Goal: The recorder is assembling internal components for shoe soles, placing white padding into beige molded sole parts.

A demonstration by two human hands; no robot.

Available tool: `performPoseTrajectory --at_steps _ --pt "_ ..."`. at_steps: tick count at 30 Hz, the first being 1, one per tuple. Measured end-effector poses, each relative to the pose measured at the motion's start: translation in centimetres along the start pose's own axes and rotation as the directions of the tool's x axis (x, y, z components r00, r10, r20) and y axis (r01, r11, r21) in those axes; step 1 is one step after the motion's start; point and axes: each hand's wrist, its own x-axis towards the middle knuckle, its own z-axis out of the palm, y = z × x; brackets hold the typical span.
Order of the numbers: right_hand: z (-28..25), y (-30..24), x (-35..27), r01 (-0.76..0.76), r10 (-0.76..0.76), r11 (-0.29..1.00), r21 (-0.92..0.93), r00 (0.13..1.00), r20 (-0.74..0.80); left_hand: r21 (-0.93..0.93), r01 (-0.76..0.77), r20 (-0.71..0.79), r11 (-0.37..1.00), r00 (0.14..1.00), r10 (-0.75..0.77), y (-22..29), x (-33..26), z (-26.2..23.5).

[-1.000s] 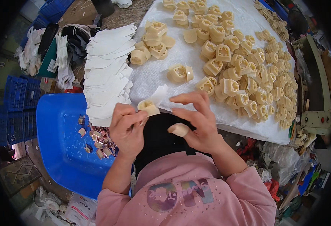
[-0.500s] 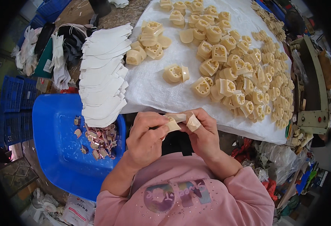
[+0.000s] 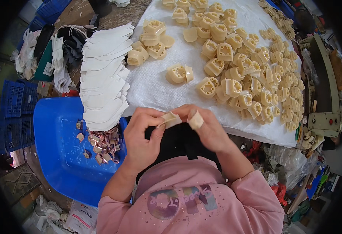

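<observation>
While raised together, hands pinch: left hand [image 3: 141, 136] cream block [image 3: 170, 119], right hand [image 3: 206, 126] cream piece [image 3: 195, 120].

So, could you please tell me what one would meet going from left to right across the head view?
Blue crates → blue tub → stack of white cut sheets → left hand → right hand → heap of cream plastic parts → grey machine.

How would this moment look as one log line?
left hand: holds cream plastic piece | right hand: holds small cream piece | beside: blue tray
</observation>
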Motion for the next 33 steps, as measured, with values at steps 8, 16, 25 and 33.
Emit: performPoseTrajectory --at_steps 8,16,25,33 --pt "-1.6 -0.3 1.7 -0.25 0.147 0.899 0.36 0.946 0.289 -0.175 -0.038 0.135 0.984 0.989 0.063 0.8 0.3 0.3" --pt "-0.3 1.1 1.9 0.072 -0.072 0.997 0.001 0.997 0.038 -0.187 0.089 0.073 0.978 0.994 -0.076 0.8 0.5 1.2" --pt "0.9 0.7 1.0 0.257 -0.265 0.961 -0.098 0.961 -0.076 -0.544 0.27 -0.03 0.795 0.94 -0.339 0.8 0.1 2.4" --pt "0.6 0.6 1.3 0.176 -0.168 0.98 0.092 0.981 -0.096 -0.586 0.277 -0.016 0.762 0.936 -0.352 0.7 0.3 2.6"
